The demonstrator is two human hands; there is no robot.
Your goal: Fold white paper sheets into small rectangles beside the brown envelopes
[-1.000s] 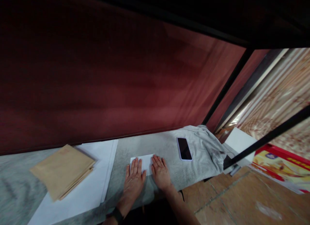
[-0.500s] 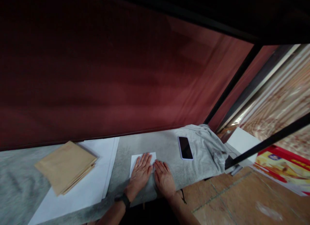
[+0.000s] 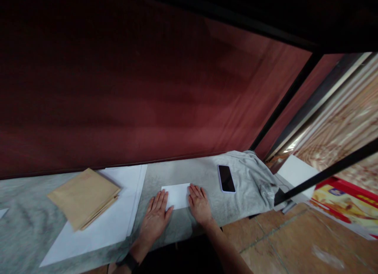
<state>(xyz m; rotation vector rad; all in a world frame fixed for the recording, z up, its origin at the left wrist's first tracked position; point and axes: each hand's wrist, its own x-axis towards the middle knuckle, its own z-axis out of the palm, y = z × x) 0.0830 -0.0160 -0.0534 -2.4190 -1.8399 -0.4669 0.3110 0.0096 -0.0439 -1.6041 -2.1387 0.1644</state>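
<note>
A small white paper (image 3: 177, 196) lies flat on the grey cloth. Over its left edge rests my left hand (image 3: 155, 218), palm down, fingers stretched out and thumb a little apart. My right hand (image 3: 200, 206) lies flat at the paper's right edge, its fingers extended. Neither hand grips anything. A dark watch is on my left wrist.
Brown envelopes (image 3: 84, 198) are stacked on large white sheets (image 3: 119, 223) at the left. A phone (image 3: 226, 178) lies to the right on the grey cloth (image 3: 251, 187). Behind stands a dark red panel (image 3: 147, 116). A black frame bar (image 3: 333, 171) crosses the right side.
My left hand has moved left off the middle of the paper to its left edge, uncovering more of it. My right hand remains at the right edge. The view has shifted slightly.
</note>
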